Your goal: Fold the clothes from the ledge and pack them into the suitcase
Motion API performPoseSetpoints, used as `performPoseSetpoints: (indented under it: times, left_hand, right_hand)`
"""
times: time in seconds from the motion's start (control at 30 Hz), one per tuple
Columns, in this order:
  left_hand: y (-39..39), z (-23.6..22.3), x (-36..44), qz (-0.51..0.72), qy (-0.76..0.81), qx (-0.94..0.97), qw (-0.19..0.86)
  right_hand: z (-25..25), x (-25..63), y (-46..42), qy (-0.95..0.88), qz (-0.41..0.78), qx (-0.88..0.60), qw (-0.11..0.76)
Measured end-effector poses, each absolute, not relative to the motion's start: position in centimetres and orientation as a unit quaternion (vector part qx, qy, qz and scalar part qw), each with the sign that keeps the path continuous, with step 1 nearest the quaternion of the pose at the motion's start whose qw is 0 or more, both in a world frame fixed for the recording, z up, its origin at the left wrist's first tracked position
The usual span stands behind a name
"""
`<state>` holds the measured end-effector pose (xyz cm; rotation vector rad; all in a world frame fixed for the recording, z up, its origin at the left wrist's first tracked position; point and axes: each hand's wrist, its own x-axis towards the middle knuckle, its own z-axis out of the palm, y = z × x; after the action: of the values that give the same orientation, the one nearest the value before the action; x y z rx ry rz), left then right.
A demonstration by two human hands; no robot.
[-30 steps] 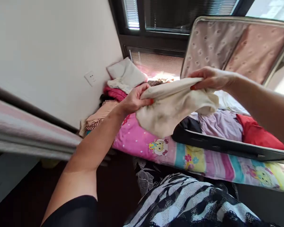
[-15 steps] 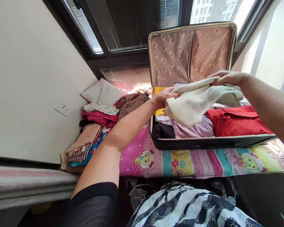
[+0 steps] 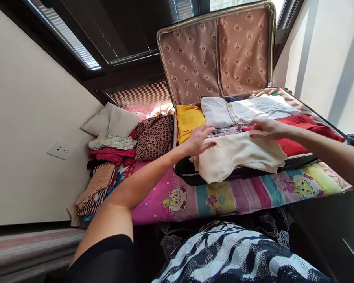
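Observation:
A cream folded garment (image 3: 238, 155) lies across the front edge of an open suitcase (image 3: 188, 175) on a bed, part of it hanging over the rim. My left hand (image 3: 198, 140) rests flat on the garment's left end, fingers spread. Over at its upper right edge, my right hand (image 3: 265, 128) also lies flat with fingers stretched out. Inside the suitcase are a yellow garment (image 3: 188, 120), a white one (image 3: 238, 110), a red one (image 3: 297, 135) and a lilac one (image 3: 221, 131).
The suitcase lid (image 3: 218, 51) stands upright against the window. A pile of clothes (image 3: 118, 151) and a white pillow (image 3: 112, 120) lie at the left by the wall. The bed has a pink cartoon sheet (image 3: 177, 198). A wall socket (image 3: 60, 150) is at left.
Both hands have lowered the cream garment from the air onto the front of the suitcase and opened flat on it. The view has swung right and up.

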<state>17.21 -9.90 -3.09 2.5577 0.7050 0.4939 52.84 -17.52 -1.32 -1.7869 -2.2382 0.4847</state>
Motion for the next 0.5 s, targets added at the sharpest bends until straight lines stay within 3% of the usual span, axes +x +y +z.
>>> performPoseSetpoints:
  times: [0.1,0.23,0.5]
  left_hand:
    - [-12.2,-2.0,15.9,0.087,0.135,0.973,0.163]
    - [-12.1,-4.0,16.5,-0.058,0.083,0.988,0.119]
    - [-8.6,-9.3,18.9,-0.103,0.079,0.987,0.095]
  right_hand:
    - [-0.9,51.7,-20.2,-0.837,0.098,-0.529,0.100]
    - [-2.5,51.7,-21.6,-0.914,0.121,-0.386,-0.030]
    - [-7.4,53.2,-18.0,-0.904,0.119,-0.400,-0.094]
